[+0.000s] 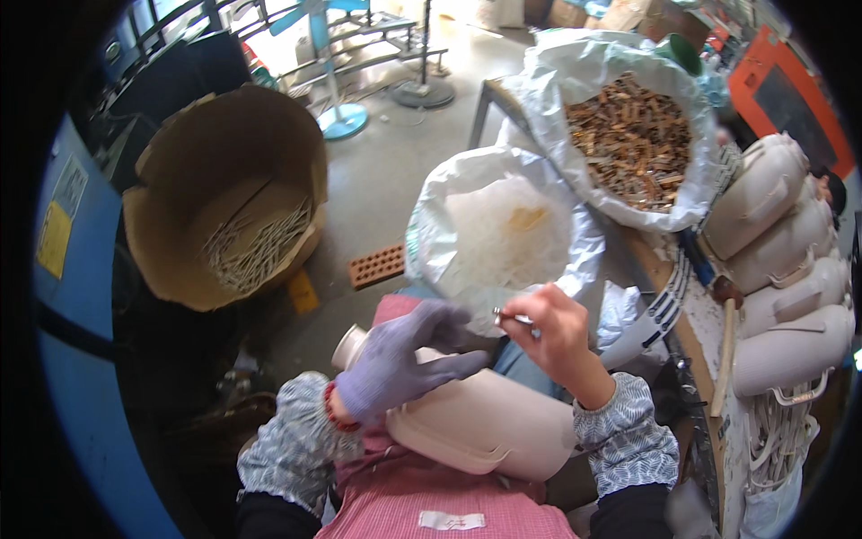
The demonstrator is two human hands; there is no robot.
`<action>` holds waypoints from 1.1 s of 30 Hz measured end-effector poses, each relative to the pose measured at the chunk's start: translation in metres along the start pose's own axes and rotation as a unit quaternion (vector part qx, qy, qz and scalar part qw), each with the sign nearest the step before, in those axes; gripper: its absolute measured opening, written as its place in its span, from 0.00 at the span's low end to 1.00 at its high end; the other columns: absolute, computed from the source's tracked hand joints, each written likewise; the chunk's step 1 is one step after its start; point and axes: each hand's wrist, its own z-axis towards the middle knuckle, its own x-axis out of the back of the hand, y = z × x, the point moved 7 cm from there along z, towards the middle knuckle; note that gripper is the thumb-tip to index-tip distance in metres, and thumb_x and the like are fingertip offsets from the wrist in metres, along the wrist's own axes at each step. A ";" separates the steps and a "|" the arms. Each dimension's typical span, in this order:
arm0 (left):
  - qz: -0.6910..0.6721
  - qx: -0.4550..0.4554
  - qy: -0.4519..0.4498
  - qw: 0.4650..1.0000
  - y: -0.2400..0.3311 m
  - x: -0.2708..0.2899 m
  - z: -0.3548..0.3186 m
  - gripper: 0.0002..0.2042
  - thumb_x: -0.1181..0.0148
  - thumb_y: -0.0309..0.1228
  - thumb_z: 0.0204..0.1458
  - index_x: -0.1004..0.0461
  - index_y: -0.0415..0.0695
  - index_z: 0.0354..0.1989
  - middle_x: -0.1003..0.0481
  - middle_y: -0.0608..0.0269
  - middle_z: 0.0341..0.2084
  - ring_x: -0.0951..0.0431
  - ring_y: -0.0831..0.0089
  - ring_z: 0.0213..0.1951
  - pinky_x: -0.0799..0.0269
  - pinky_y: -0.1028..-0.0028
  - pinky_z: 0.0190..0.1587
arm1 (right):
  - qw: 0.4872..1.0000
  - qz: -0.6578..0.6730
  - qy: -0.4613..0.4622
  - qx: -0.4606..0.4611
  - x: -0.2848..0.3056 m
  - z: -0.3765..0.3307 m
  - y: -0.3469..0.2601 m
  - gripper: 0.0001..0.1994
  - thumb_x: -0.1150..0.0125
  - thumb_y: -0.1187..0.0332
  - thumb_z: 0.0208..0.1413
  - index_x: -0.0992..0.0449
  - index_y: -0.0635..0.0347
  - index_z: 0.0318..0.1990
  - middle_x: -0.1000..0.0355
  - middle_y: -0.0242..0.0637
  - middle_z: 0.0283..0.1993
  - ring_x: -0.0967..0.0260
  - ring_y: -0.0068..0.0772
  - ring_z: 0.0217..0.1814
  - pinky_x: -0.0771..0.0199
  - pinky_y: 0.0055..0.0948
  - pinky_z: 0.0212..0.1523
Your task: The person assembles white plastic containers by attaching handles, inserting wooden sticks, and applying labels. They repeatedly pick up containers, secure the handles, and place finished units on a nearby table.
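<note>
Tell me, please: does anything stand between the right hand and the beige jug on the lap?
Nothing visible stands between the right hand, which holds a small shiny piece, and the jug. The gloved left hand covers part of its neck end.

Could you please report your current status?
Left gloved hand open over beige jug. Right hand pinching small metallic item. Jug on its side. White bag just beyond.

On my feed, glare washes out the area behind the blue fan (323, 54) and brightens the floor (474, 56) to its right; well below and left of the fan I get deep shadow, fisheye-bent edges fading to black
</note>
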 end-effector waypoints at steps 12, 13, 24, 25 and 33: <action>-0.129 -0.045 0.067 0.988 -0.022 -0.003 -0.025 0.15 0.35 0.17 0.47 0.28 0.38 0.43 0.25 0.60 0.41 0.23 0.72 0.44 0.26 0.72 0.44 | 0.996 0.026 -0.077 -0.032 -0.014 -0.012 -0.039 0.14 0.30 0.77 0.41 0.23 0.61 0.39 0.24 0.35 0.32 0.29 0.36 0.31 0.28 0.31 0.30; -0.143 -0.058 0.063 0.986 -0.026 -0.004 -0.026 0.15 0.35 0.17 0.47 0.28 0.39 0.44 0.24 0.59 0.40 0.22 0.70 0.43 0.26 0.72 0.44 | 0.994 0.046 -0.088 -0.050 -0.013 -0.012 -0.040 0.14 0.30 0.77 0.41 0.23 0.61 0.39 0.24 0.36 0.33 0.28 0.36 0.32 0.27 0.31 0.31; 0.063 -0.088 -0.096 0.990 0.002 0.006 -0.075 0.33 0.23 0.31 0.35 0.30 0.40 0.53 0.24 0.55 0.43 0.22 0.59 0.44 0.26 0.65 0.46 | 0.898 0.263 -0.294 -0.192 -0.036 -0.049 -0.054 0.09 0.34 0.73 0.50 0.21 0.63 0.39 0.25 0.40 0.34 0.26 0.37 0.32 0.26 0.29 0.33; 0.062 -0.122 -0.102 0.985 -0.006 0.008 -0.088 0.35 0.22 0.34 0.33 0.30 0.40 0.53 0.27 0.50 0.49 0.24 0.56 0.49 0.28 0.64 0.50 | 0.884 0.289 -0.310 -0.197 -0.040 -0.052 -0.058 0.09 0.35 0.71 0.50 0.21 0.62 0.39 0.25 0.40 0.34 0.27 0.39 0.33 0.26 0.31 0.34; 0.133 -0.179 -0.077 0.972 -0.024 0.004 -0.118 0.29 0.29 0.31 0.38 0.30 0.44 0.53 0.32 0.45 0.54 0.26 0.51 0.52 0.27 0.60 0.50 | 0.850 0.316 -0.390 -0.160 -0.061 -0.056 -0.078 0.08 0.38 0.66 0.53 0.22 0.61 0.37 0.27 0.41 0.31 0.26 0.43 0.33 0.26 0.35 0.34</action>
